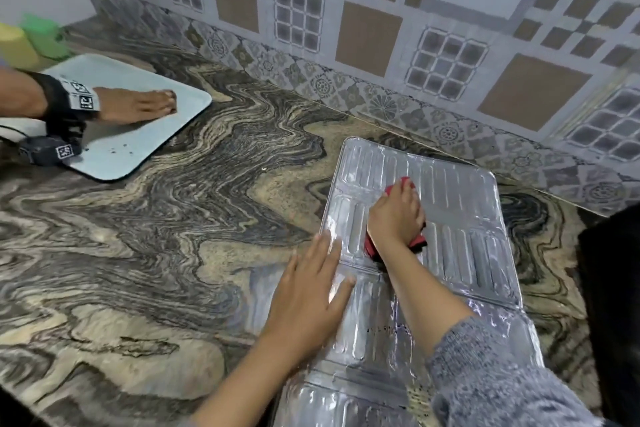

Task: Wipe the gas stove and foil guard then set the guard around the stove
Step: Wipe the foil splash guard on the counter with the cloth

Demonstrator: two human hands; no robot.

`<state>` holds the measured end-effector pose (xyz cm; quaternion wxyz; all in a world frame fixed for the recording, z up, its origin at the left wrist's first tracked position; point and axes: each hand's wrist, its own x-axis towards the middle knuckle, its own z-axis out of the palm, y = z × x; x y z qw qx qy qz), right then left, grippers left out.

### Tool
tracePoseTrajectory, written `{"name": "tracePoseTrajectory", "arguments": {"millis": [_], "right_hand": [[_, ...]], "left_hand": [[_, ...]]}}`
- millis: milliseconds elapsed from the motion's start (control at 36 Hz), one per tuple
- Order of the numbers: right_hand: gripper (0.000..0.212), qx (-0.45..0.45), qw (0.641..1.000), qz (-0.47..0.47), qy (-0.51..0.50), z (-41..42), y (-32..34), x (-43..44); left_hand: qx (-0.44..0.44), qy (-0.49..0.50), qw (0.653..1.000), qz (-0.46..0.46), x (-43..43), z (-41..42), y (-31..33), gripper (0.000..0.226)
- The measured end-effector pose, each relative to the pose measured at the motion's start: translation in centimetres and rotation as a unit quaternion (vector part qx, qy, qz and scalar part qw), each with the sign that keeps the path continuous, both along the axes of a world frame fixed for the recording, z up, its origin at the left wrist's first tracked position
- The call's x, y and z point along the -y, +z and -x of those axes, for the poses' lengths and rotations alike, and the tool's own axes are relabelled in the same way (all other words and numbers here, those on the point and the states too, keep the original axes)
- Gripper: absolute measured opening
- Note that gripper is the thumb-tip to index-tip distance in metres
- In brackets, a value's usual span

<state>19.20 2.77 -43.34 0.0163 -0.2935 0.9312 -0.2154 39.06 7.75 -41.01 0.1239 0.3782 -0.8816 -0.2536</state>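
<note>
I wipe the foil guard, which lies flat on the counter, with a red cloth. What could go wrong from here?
1. The right hand presses the cloth on the thin ribbed guard; hard strokes may dent or tear it, most likely at the fold lines.
2. The left hand pins only the left edge, so the guard may slide or buckle on the smooth counter.
3. Dark specks on the near panel could be missed.
</note>
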Motion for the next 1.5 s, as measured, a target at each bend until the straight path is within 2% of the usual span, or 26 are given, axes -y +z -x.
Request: {"name": "tracePoseTrajectory", "arguments": {"millis": [56, 167, 222, 278, 361, 472, 556, 611, 667, 750, 861, 1028, 1139, 1250, 1333, 1500], "right_hand": [[0.049, 0.004, 1.0, -0.001, -0.003, -0.2, 0.1, 0.1], [0.05, 0.013, 1.0, -0.008, 0.024, -1.1, 0.1, 0.7], [0.051, 0.003, 0.997, -0.009, 0.08, -1.5, 0.0, 1.0], [0.05, -0.02, 0.983, -0.007, 0.185, -1.9, -0.1, 1.3], [0.047, -0.036, 0.927, -0.005, 0.372, -1.7, -0.3, 1.6], [0.047, -0.022, 0.828, -0.008, 0.56, 0.1, 0.2, 0.5], [0.049, -0.024, 0.761, -0.034, 0.647, 1.8, 1.2, -1.0], [0.048, -0.025, 0.738, -0.044, 0.673, 3.2, 1.7, -2.3], [0.045, -0.01, 0.749, -0.055, 0.66, 5.1, 1.9, -3.8], [0.046, 0.002, 0.806, -0.055, 0.589, 8.4, 1.6, -6.4], [0.043, 0.001, 0.888, -0.043, 0.458, 11.5, 1.4, -10.0], [0.048, -0.001, 0.967, -0.068, 0.247, 13.1, 0.5, -13.6], [0.05, 0.032, 0.989, -0.105, 0.101, 11.3, 0.5, -13.3], [0.05, 0.044, 0.997, -0.067, -0.019, 7.7, 0.2, -12.1], [0.053, 0.051, 0.997, -0.053, -0.036, 5.2, 0.3, -10.9], [0.051, 0.045, 0.998, -0.05, 0.017, 1.5, 0.5, -8.1]], "left_hand": [[0.04, 0.017, 0.999, -0.016, -1.2, 0.0, -1.2, 0.073], [0.096, 0.031, 0.995, 0.016, -1.5, 0.1, -2.5, 0.068], [0.099, 0.036, 0.994, 0.028, -1.6, 0.2, -2.9, 0.068], [0.095, 0.044, 0.994, 0.038, -1.6, 0.3, -3.1, 0.069], [0.098, 0.056, 0.993, 0.046, -1.9, 0.3, -3.3, 0.069], [0.098, 0.067, 0.992, 0.046, -2.0, 0.4, -3.0, 0.07], [0.107, 0.068, 0.991, 0.052, -2.1, 0.5, -2.8, 0.07], [0.11, 0.068, 0.99, 0.059, -2.2, 0.5, -2.7, 0.07], [0.112, 0.065, 0.99, 0.061, -2.2, 0.5, -2.7, 0.067], [0.113, 0.064, 0.989, 0.066, -2.2, 0.5, -2.8, 0.067], [0.111, 0.065, 0.989, 0.069, -2.2, 0.5, -3.2, 0.074], [0.114, 0.063, 0.989, 0.069, -2.3, 0.5, -3.1, 0.076], [0.098, 0.061, 0.991, 0.065, -2.2, 0.5, -3.2, 0.078], [0.1, 0.053, 0.991, 0.073, -2.1, 0.3, -3.5, 0.071], [0.104, 0.047, 0.991, 0.073, -1.9, 0.3, -3.4, 0.071], [0.118, 0.011, 0.992, 0.04, -1.3, -0.1, -3.2, 0.073]]}}
